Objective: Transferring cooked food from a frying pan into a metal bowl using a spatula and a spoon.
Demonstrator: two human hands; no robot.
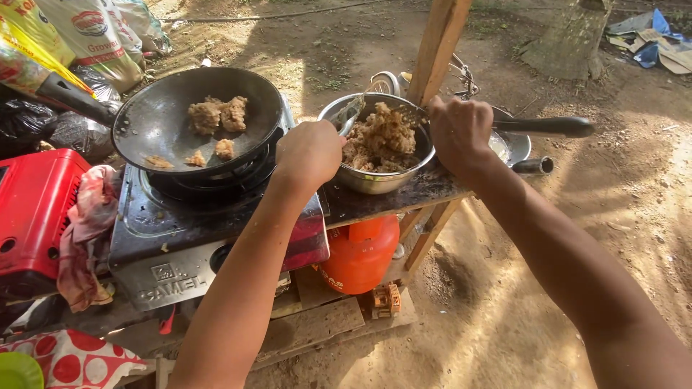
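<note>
A steel bowl point(375, 180) of brown chopped mixture point(382, 137) stands on a dark wooden shelf point(425, 189). My left hand point(310, 153) grips a metal spoon point(350, 114) that dips into the bowl's left side. My right hand point(458, 131) holds a fork-like utensil point(408, 113) over the bowl's right side. To the left, a black frying pan point(162, 126) with several browned patties point(218, 115) sits on a single-burner gas stove point(173, 245).
An orange gas cylinder point(360, 253) stands under the shelf. A wooden post point(437, 45) rises behind the bowl, with a black-handled pan point(548, 127) beside it. A red case point(32, 216) and a cloth point(85, 234) lie at the left. Printed sacks point(79, 32) lean behind.
</note>
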